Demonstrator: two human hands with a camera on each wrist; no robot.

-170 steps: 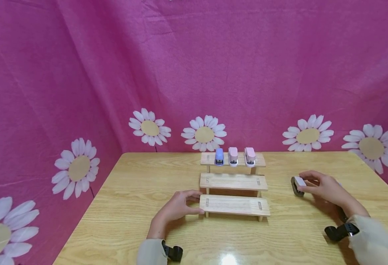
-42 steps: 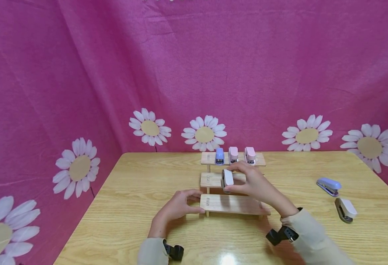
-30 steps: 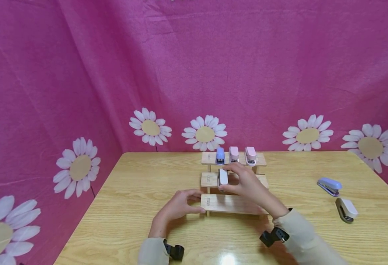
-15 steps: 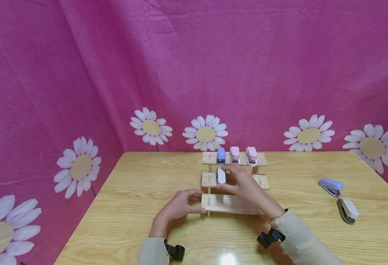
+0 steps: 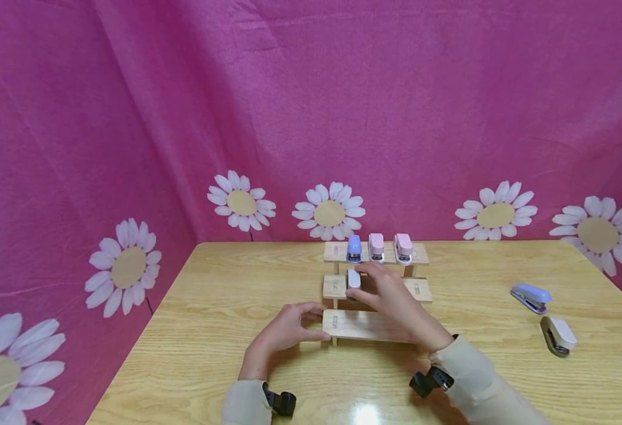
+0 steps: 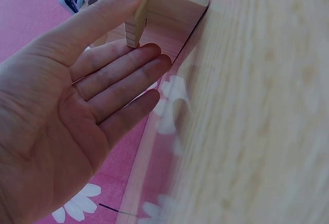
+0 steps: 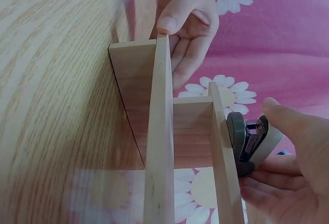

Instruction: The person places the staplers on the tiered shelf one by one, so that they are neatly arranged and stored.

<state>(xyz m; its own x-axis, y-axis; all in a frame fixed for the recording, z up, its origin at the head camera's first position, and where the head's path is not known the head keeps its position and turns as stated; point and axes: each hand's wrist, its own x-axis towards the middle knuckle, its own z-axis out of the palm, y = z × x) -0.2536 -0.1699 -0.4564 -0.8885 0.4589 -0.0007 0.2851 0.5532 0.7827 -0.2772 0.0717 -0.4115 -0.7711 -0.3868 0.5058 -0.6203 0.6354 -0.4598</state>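
A three-step wooden stand is on the table. My left hand holds the left end of its lowest step, thumb at the front edge and fingers behind, as the left wrist view shows. My right hand grips a white stapler with a dark grey base at the left part of the middle step. In the right wrist view the base of this stapler sits right at the step's surface, thumb and fingers on either side. Along the top step stand a blue stapler and two pink staplers.
On the table to the right lie a lavender stapler and another white stapler with a grey base. A pink curtain with white daisies hangs behind and to the left.
My right hand has carried the white stapler from the table's right side over to the middle step, then left and down onto it. The left hand keeps its place on the stand.
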